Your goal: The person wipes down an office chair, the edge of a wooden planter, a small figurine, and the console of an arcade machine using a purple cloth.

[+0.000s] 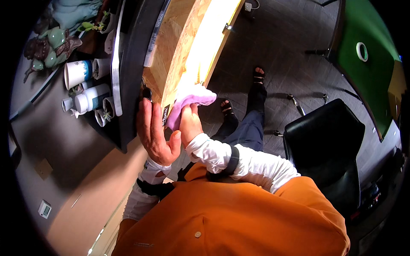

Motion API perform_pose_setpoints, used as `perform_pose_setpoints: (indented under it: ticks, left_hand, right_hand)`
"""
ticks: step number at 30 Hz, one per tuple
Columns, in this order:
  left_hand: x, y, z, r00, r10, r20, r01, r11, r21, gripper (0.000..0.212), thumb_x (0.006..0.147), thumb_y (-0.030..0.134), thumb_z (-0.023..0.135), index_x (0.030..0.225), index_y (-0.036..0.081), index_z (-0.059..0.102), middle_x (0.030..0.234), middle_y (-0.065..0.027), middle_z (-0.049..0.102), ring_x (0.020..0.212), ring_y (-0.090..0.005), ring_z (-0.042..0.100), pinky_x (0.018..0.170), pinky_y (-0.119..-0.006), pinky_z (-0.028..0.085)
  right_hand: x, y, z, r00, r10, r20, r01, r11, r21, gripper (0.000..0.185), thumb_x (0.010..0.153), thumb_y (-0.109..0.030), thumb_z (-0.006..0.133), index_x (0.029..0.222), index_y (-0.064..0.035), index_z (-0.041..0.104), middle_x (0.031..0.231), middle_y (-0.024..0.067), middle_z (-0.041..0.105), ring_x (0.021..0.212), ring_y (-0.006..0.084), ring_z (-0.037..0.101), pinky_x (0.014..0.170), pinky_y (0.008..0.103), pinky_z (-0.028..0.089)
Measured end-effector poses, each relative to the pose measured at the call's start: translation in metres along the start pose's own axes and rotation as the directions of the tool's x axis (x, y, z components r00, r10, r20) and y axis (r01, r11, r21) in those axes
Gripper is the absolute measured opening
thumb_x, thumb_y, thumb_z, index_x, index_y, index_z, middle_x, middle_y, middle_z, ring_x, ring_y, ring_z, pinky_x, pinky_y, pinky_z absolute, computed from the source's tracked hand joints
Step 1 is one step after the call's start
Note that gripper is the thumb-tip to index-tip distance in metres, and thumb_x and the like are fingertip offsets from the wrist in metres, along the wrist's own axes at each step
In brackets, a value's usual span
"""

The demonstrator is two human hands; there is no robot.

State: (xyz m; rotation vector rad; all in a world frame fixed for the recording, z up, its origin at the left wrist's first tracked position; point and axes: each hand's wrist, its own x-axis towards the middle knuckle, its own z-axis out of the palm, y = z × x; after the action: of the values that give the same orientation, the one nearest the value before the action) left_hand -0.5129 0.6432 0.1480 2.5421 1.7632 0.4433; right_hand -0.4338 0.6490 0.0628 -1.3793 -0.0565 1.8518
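Observation:
My right hand [191,124] grips a bunched pink-purple cloth [201,96], which lies against the edge of a lit wooden board [180,52]. The cloth's far end sticks out past the fingers over the bright panel. To its left, my left hand [156,137] is held flat, fingers stretched and thumb apart, with nothing in it. Its fingertips are close to a small round black object [147,93] at the wood; whether they touch it I cannot tell. Between the hands, a black label [165,115] with white writing sits on the board's end.
A dark shelf [133,64] on the left carries a paper cup [77,74], a white bottle [91,100], small potted plants [108,110] and a ceramic ornament [53,46]. On the right stand a black chair [323,153] and a green-topped table [355,76] with a tape roll [362,52].

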Motion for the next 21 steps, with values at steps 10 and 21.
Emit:
perform_pose_setpoints:
  ticks: [10,21]
  left_hand:
    - [0.002,0.003,0.007,1.000,-0.017,-0.023,0.018,1.000,0.019,0.065,0.105,0.039,0.048,0.149,-0.008,0.046,0.154,-0.0311,0.044,0.139,-0.0501,0.046,0.115,-0.054,0.035]
    - [-0.006,0.002,0.009,0.997,-0.066,-0.048,0.068,0.997,0.048,0.060,0.102,0.031,0.049,0.145,-0.010,0.049,0.152,-0.0329,0.045,0.137,-0.0496,0.048,0.115,-0.053,0.037]
  right_hand:
    - [0.132,0.077,-0.025,0.882,0.387,-0.269,-0.311,0.906,0.287,0.064,0.106,-0.056,0.043,0.138,-0.0010,0.050,0.110,0.0178,0.070,0.089,0.0275,0.069,0.076,0.0392,0.054]
    - [0.206,0.073,-0.056,0.765,0.497,-0.411,-0.480,0.864,0.151,0.049,0.107,-0.043,0.046,0.135,-0.0040,0.057,0.103,0.0124,0.073,0.089,0.0254,0.073,0.073,0.0373,0.058]
